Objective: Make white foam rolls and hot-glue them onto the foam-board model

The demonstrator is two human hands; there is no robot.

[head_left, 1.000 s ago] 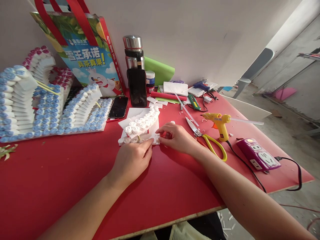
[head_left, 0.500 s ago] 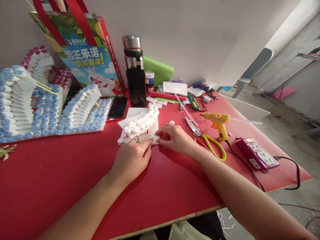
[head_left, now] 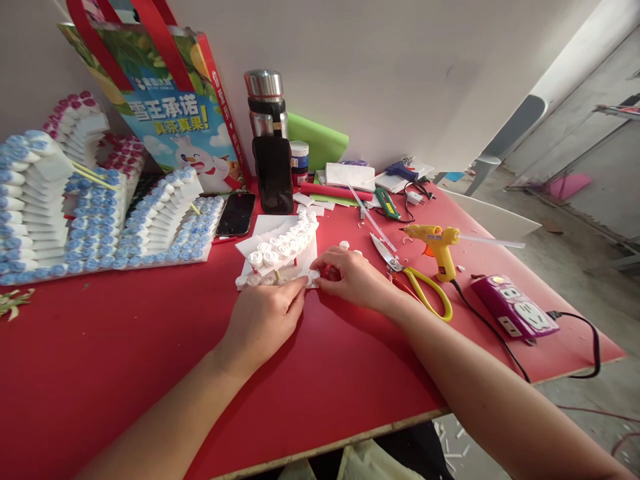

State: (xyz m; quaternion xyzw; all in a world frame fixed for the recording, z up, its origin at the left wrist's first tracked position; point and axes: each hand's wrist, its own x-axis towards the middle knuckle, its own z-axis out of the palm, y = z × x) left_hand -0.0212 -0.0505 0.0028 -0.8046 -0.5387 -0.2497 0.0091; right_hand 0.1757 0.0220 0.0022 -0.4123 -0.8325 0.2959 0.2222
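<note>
A small white foam model [head_left: 280, 253] with rows of little rolled white pieces stands on the red table [head_left: 150, 373]. My left hand [head_left: 263, 320] has its fingers closed, pinching the near front edge of the model's base. My right hand [head_left: 353, 277] is curled at the model's right front corner, its fingertips pressing a small white roll [head_left: 314, 275] there. More loose white rolls [head_left: 345, 246] lie just behind my right hand.
Yellow-handled scissors [head_left: 420, 287], a yellow glue gun [head_left: 437, 243] and a purple power strip [head_left: 513, 308] lie to the right. A phone [head_left: 237, 213], a flask [head_left: 267, 113], a printed bag [head_left: 165, 113] and blue-and-white foam models [head_left: 100, 213] stand behind and left.
My right hand has slid slightly left and toward me, to the model's right front corner. My left hand has stayed at the base edge.
</note>
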